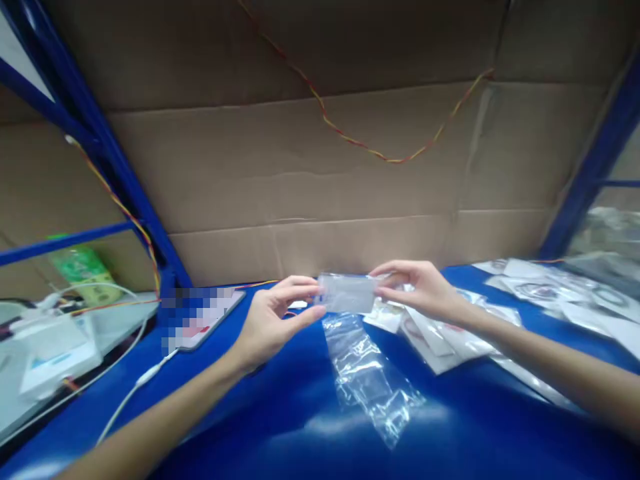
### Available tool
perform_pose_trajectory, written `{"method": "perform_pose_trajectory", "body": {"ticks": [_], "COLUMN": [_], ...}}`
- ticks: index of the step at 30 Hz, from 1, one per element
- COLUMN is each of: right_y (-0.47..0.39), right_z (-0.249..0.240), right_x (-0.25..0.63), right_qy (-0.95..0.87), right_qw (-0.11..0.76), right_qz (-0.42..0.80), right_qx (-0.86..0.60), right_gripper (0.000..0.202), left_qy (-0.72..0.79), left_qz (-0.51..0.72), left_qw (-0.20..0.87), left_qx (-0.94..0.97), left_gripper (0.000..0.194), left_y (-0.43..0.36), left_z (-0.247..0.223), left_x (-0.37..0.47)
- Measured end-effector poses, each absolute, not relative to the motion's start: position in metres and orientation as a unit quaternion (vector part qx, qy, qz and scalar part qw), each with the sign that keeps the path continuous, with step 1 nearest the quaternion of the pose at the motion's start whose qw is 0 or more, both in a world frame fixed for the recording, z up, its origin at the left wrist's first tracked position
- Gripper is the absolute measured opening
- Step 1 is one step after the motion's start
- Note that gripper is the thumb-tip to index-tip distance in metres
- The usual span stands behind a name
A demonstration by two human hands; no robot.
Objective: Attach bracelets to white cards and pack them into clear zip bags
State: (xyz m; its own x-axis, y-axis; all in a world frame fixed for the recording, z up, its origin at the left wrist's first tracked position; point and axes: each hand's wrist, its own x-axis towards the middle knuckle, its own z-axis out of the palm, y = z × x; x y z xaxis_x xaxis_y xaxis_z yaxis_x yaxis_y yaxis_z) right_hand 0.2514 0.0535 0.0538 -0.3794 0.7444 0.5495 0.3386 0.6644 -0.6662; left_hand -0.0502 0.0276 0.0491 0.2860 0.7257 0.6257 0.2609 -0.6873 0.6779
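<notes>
the tabletop [280,407] is blue — the held plastic [349,295] seemingly whitish.

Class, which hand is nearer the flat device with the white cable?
Left: the left hand is right of the flat device; the right hand is farther right.

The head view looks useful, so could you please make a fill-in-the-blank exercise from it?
The right grip holds the translucent rectangular item at its right end; the left grip holds its ____ end.
Crumpled clear plastic lies on the ____ surface.
The twisted hanging wire is red and ____.
Missing words: left; blue; yellow.
</notes>
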Motion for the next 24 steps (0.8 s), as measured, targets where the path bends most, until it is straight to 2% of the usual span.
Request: {"method": "perform_pose_trajectory", "body": {"ticks": [4,7,9,11,15,19,24], "right_y": [0.059,0.055,0.047,0.033,0.002,-0.011,-0.002], "right_z": [0.057,0.058,0.059,0.060,0.059,0.049,0.042], "right_x": [0.257,0.256,0.252,0.247,0.233,0.223,0.222], "right_qy": [-0.751,-0.730,-0.758,-0.811,-0.898,-0.950,-0.965], "right_qw": [0.510,0.571,0.577,0.543,0.374,0.207,0.146], "right_qz": [0.214,0.114,0.029,-0.063,-0.207,-0.188,-0.142], "right_qx": [-0.361,-0.357,-0.304,-0.209,-0.106,-0.140,-0.166], "right_gripper": [0.028,0.020,0.011,0.009,0.014,0.017,0.019], "left_qy": [0.338,0.356,0.371,0.390,0.434,0.427,0.370], "left_qz": [0.546,0.579,0.598,0.609,0.569,0.483,0.377], "left_qw": [0.296,0.283,0.255,0.214,0.074,-0.087,-0.199], "left_qx": [0.707,0.677,0.664,0.657,0.694,0.760,0.826], "left_gripper": [0.033,0.040,0.040,0.040,0.037,0.029,0.025], "left_y": [0.043,0.054,0.062,0.070,0.080,0.083,0.086], "left_z": [0.049,0.049,0.049,0.050,0.049,0.044,0.036], "left_x": [-0.057,-0.064,-0.071,-0.079,-0.092,-0.097,-0.097]}}
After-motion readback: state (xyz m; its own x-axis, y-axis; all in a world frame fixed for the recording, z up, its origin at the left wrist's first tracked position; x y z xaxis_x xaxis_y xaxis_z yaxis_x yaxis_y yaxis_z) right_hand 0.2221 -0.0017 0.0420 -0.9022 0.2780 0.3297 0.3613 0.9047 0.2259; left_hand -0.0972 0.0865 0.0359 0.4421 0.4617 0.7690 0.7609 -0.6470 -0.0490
